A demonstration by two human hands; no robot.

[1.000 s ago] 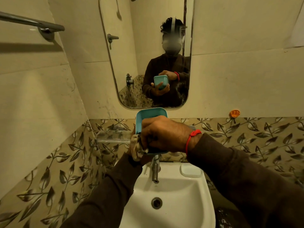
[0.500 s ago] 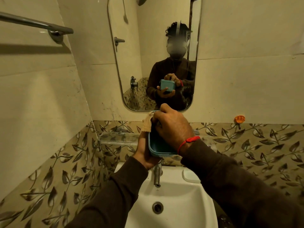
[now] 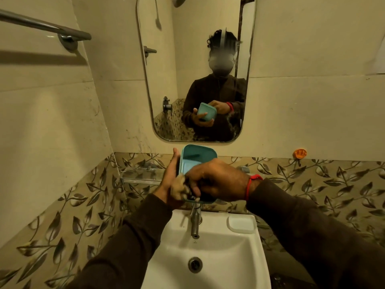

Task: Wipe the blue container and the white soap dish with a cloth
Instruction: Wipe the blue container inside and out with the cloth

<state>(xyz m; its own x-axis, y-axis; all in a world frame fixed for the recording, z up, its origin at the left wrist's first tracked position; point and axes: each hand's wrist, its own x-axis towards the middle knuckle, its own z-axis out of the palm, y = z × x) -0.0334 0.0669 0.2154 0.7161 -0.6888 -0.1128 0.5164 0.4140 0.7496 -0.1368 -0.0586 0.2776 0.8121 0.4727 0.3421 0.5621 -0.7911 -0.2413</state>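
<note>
I hold the blue container (image 3: 196,158) above the tap, its open side tilted toward me. My left hand (image 3: 169,182) grips its left wall from outside. My right hand (image 3: 216,181) is closed on a beige cloth (image 3: 180,187) and presses it against the container's lower left rim and inside. The white soap dish (image 3: 240,224) lies on the back right corner of the sink, apart from both hands.
A white sink (image 3: 245,265) with a steel tap (image 3: 195,223) lies below my hands. A glass shelf (image 3: 139,176) is on the tiled wall to the left, a mirror (image 3: 162,84) above, a towel rail (image 3: 45,26) at upper left, an orange hook (image 3: 299,153) at right.
My right hand with the cloth has moved from the container's upper edge down to its lower left rim. The container has tipped back so its inside faces me.
</note>
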